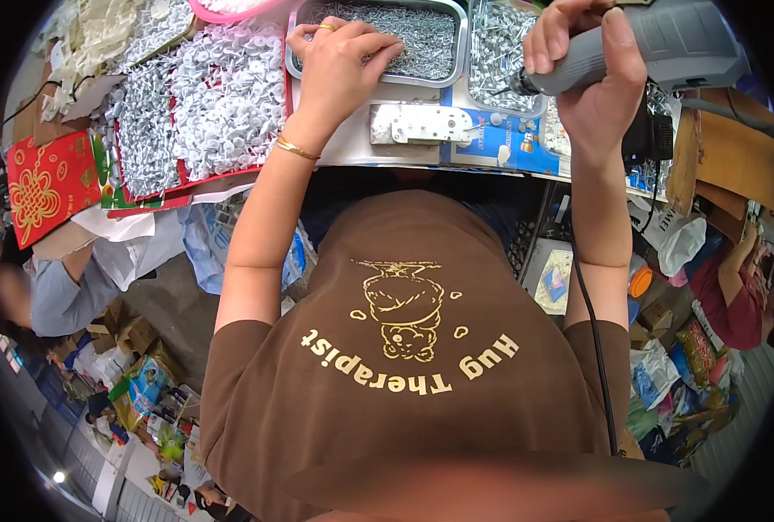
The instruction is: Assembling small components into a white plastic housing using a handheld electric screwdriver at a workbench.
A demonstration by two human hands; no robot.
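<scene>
My left hand (343,65) is over a metal tray (463,43) of small silvery screws (426,39). Its thumb and fingertips come together just above the screws; whatever they pinch is too small to make out. In my right hand (600,96) is a grey electric screwdriver (665,48), held nearly level with its bit pointing left. The bit lies over a second tray (535,109) holding longer metal pieces. Between my hands, a white plastic part (426,124) with small holes sits on a block at the table's near edge.
White plastic pieces (230,96) are heaped at the left, beside a pile of metal screws (147,126). A pink-rimmed bowl (230,13) stands behind them. The screwdriver's black cord (591,339) hangs past my right arm. Other people's arms (78,261) show at both sides.
</scene>
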